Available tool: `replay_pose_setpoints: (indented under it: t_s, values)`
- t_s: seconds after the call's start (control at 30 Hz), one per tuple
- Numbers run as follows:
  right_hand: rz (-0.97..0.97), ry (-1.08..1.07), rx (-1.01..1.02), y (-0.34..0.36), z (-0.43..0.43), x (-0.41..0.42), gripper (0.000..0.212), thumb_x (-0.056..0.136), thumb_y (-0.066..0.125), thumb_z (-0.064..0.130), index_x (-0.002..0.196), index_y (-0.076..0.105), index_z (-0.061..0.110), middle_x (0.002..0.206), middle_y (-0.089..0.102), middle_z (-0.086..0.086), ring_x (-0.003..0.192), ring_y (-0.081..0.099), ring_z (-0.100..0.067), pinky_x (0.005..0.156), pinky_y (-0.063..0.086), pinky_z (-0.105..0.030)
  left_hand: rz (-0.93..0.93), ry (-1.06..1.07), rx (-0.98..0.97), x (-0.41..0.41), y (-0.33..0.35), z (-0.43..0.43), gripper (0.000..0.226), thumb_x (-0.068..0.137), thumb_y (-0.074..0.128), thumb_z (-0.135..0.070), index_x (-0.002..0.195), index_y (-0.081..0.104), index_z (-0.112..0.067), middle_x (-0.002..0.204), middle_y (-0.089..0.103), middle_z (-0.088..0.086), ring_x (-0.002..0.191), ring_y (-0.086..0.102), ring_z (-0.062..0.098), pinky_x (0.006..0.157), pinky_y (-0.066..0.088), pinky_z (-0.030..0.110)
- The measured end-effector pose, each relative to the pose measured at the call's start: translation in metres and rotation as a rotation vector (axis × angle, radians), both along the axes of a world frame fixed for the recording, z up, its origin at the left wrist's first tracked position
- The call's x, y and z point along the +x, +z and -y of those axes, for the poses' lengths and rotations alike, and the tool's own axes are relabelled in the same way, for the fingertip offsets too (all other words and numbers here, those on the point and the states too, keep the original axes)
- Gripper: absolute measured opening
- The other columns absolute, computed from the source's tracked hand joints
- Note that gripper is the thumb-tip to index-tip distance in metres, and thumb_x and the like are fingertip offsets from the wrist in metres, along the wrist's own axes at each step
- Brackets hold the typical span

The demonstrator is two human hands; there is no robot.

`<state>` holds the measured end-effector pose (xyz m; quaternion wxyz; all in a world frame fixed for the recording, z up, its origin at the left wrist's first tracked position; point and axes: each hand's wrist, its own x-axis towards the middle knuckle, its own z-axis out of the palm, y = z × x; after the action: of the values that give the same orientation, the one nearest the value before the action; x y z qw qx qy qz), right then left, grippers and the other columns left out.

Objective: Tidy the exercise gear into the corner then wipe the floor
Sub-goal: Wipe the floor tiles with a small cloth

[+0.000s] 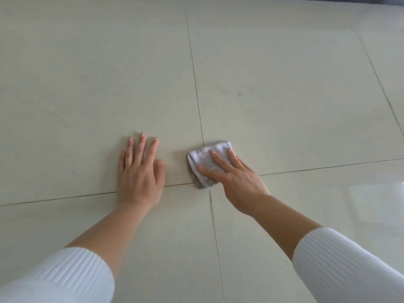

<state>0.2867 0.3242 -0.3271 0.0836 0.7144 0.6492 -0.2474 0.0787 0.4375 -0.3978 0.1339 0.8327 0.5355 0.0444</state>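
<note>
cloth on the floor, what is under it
Pale floor tiles; the cloth lies where the grout lines meet, hiding that crossing. The right hand presses flat on top.

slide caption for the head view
Right hand presses a cloth on the tile floor; left hand rests flat beside it.

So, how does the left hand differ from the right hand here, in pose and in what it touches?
The left hand rests flat on the bare floor; the right hand presses on a folded cloth. The left hand points straight ahead, while the right hand slants toward the left. Both hands are open with straight fingers, and both arms wear white ribbed sleeves.
</note>
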Motion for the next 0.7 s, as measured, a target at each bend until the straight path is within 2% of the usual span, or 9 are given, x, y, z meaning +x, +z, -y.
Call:
replay_pose_setpoints:
  t_s: [0.1,0.23,0.43,0.53,0.6,0.7]
  values:
    - [0.007,-0.092,0.093,-0.011,-0.042,0.023,0.081,0.092,0.029,-0.003,0.144,0.011,0.055,0.16,-0.005,0.015,0.148,-0.008,-0.023,0.113,0.023,-0.029,-0.005,0.007,0.023,-0.001,-0.001,0.0,0.057,0.093,0.025,-0.04,0.148,0.031,-0.026,0.159,0.019,0.001,0.148,0.01,0.022,0.118,0.01,0.041]
    - [0.046,-0.189,0.148,-0.027,-0.095,0.048,0.078,0.092,0.028,-0.001,0.142,0.017,0.058,0.16,0.007,0.015,0.148,-0.003,-0.024,0.1,0.04,-0.038,0.004,0.012,0.03,-0.001,-0.001,0.0,0.057,0.092,0.027,-0.04,0.148,0.032,-0.027,0.159,0.021,0.002,0.148,0.011,0.023,0.118,0.011,0.041]
    - [0.079,-0.331,0.181,-0.032,-0.172,0.07,0.074,0.093,0.03,0.0,0.143,0.022,0.054,0.16,0.01,0.007,0.146,0.007,-0.034,0.095,0.043,-0.043,-0.001,0.02,0.04,0.0,-0.003,0.0,0.056,0.092,0.034,-0.037,0.147,0.032,-0.028,0.158,0.023,0.001,0.147,0.015,0.024,0.117,0.016,0.043]
    - [0.081,-0.397,0.218,-0.037,-0.182,0.06,0.074,0.091,0.034,0.002,0.143,0.022,0.053,0.16,0.01,0.006,0.146,0.001,-0.037,0.091,0.045,-0.041,-0.004,0.022,0.027,0.0,-0.002,0.0,0.056,0.093,0.034,-0.037,0.148,0.03,-0.029,0.159,0.02,-0.001,0.148,0.012,0.023,0.118,0.014,0.042]
    - [0.069,-0.353,0.254,-0.039,-0.171,0.048,0.076,0.09,0.035,0.001,0.145,0.022,0.052,0.16,0.011,0.008,0.146,-0.001,-0.036,0.095,0.044,-0.039,-0.015,0.021,0.011,-0.001,0.0,-0.001,0.056,0.093,0.034,-0.038,0.148,0.029,-0.03,0.159,0.019,-0.001,0.148,0.012,0.022,0.118,0.014,0.042]
    - [0.025,-0.113,0.322,-0.046,-0.124,0.024,0.077,0.088,0.037,-0.004,0.145,0.027,0.047,0.158,0.021,0.004,0.146,0.01,-0.037,0.097,0.044,-0.042,-0.028,0.021,-0.001,-0.001,0.0,0.0,0.057,0.092,0.034,-0.039,0.148,0.03,-0.029,0.159,0.02,-0.001,0.148,0.012,0.022,0.118,0.015,0.043]
